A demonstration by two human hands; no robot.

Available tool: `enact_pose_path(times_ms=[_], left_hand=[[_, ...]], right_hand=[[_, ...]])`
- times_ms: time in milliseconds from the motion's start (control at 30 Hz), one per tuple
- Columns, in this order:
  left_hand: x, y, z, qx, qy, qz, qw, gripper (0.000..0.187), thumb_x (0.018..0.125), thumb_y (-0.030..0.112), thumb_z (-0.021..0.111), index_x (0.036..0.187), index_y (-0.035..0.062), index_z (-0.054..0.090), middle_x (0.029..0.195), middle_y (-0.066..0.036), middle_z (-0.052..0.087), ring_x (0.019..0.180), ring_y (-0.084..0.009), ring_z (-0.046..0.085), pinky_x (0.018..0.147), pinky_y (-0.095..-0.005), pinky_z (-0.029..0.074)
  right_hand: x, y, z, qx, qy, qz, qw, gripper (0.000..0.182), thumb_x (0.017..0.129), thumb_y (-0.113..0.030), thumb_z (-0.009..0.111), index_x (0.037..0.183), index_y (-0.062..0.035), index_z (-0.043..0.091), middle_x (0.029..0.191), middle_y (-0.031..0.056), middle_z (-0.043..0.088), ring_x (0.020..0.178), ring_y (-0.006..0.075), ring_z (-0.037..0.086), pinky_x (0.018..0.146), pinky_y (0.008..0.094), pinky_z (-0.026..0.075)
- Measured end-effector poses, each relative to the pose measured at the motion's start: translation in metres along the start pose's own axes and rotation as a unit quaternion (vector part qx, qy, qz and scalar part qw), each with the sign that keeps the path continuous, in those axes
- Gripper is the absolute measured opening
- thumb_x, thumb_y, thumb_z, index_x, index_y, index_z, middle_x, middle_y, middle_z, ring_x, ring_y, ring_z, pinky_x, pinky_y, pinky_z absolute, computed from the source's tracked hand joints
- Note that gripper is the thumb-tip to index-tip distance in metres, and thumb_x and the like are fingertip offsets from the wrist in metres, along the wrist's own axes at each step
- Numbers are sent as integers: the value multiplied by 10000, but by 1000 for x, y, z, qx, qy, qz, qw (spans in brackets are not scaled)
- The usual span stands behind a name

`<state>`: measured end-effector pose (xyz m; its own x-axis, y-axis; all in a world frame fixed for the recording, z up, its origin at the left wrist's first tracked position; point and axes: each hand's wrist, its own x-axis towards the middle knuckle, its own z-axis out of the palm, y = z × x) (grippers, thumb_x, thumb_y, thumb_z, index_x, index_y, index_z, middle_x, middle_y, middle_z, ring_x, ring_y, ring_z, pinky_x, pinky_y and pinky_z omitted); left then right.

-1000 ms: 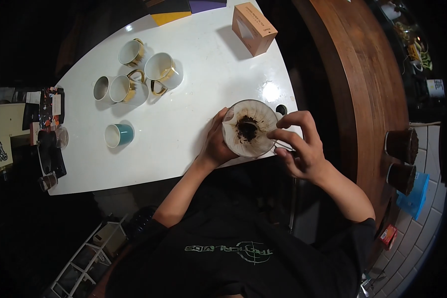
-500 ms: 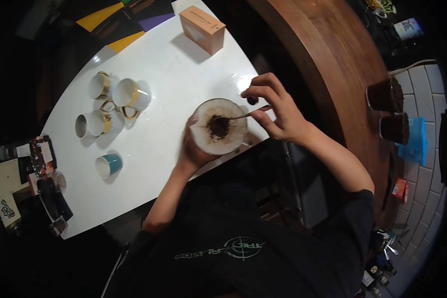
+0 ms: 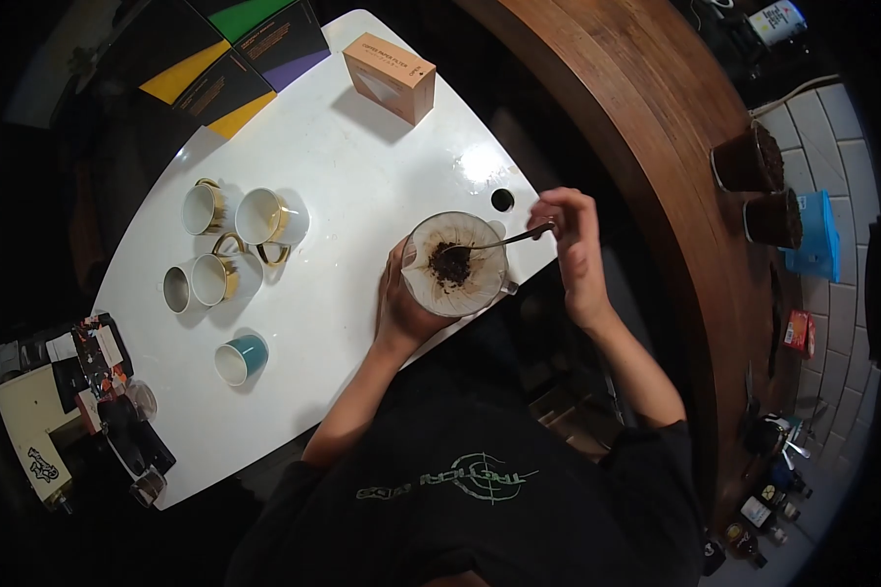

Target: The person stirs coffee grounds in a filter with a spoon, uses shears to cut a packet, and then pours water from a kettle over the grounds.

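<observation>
A glass coffee dripper lined with a pale paper filter sits near the table's front edge. Dark coffee grounds lie at the filter's bottom. My left hand is wrapped round the dripper's left side, its fingers partly hidden behind the glass. A metal spoon slants over the right rim with its tip in the grounds. At the handle's end, the fingers of my right hand are closed on it, slightly blurred.
White-and-gold cups stand to the left, with a teal cup in front. A coffee filter box stands at the back. The white table has a round dark hole. A wooden counter curves along the right.
The view has shifted, moving the table and dripper in frame. My right hand has turned more upright and moved to the right along the spoon; the grounds look more clumped together.
</observation>
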<state>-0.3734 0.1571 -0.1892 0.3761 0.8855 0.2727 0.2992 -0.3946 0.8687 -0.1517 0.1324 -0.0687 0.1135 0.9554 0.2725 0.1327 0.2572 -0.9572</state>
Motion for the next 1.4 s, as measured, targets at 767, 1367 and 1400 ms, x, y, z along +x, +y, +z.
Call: enact_pose_path(times_ms=[767,1367,1400], left_hand=[[16,11,-15,-101,-71,1,992,601,692,147,918,1201,19,624,1142,-87,677,1024,-210,665,909,-351,541],[21,33,-21,-130,-112,-82,982,516,690,104,884,1142,26,647,1071,-88,699,975,-223,676,892,-354,536],[20,31,-21,-102,-119,-80,984,490,703,118,877,1134,34,658,1064,-85,700,971,-226,676,890,-355,535]], right_hand=[[-77,38,40,12,-127,242,962,286,1068,-217,448,1015,2,625,837,47,617,754,121,556,715,303,483],[-90,60,55,48,-50,185,980,229,1057,-150,456,1105,20,601,841,46,595,802,125,532,763,293,466],[-94,64,58,48,-43,184,981,229,1057,-150,456,1105,20,601,841,46,595,802,125,532,763,293,466]])
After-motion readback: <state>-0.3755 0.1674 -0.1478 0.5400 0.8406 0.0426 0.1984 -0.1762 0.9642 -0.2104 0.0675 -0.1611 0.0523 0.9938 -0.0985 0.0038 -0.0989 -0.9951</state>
